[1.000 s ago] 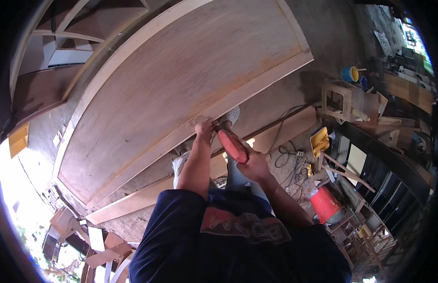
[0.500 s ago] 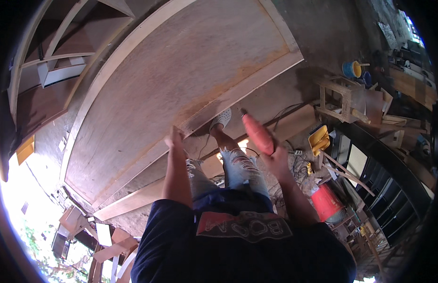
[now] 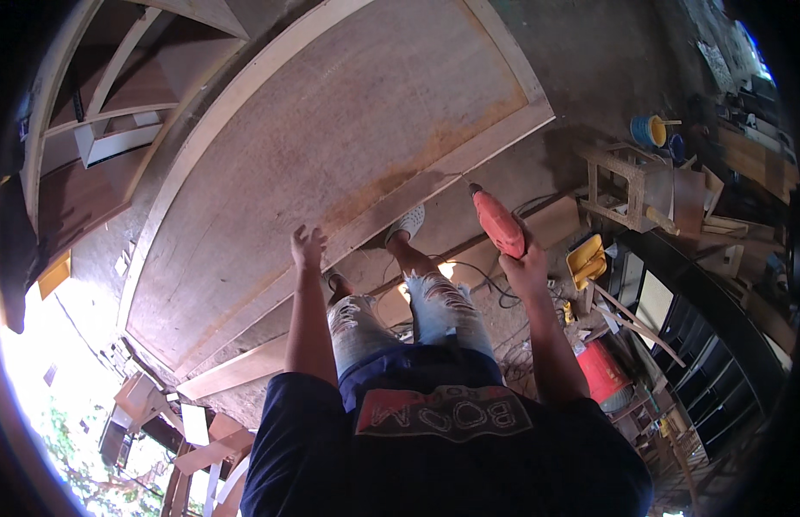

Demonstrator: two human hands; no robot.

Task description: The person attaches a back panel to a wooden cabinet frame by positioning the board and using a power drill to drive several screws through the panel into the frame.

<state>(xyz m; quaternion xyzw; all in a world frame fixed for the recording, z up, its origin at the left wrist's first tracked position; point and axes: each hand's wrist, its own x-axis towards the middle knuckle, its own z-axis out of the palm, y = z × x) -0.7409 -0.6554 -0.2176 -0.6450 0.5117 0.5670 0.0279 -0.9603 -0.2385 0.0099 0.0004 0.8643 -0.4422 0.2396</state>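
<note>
My right hand (image 3: 526,265) grips a red power drill (image 3: 498,226) by its handle. The drill's black chuck and thin bit point up and left, and the bit's tip appears close to the near edge of a large framed wooden panel (image 3: 348,129); whether they touch I cannot tell. My left hand (image 3: 308,248) is raised over the panel's near edge, its fingers apart and curled a little, with nothing in it. Light wood strips frame the panel, and orange-brown stains run along the near strip.
A wooden stool frame (image 3: 619,185) and a blue-yellow bucket (image 3: 648,130) stand at right. Nearer are a yellow scoop-like container (image 3: 585,258), a red bucket (image 3: 602,376) and cables on the floor. A long board (image 3: 236,369) lies beside my feet. An open wooden cabinet (image 3: 115,86) is at far left.
The drill in my right hand has shifted right. My left hand has moved slightly left, and its fingers have spread from a closed shape.
</note>
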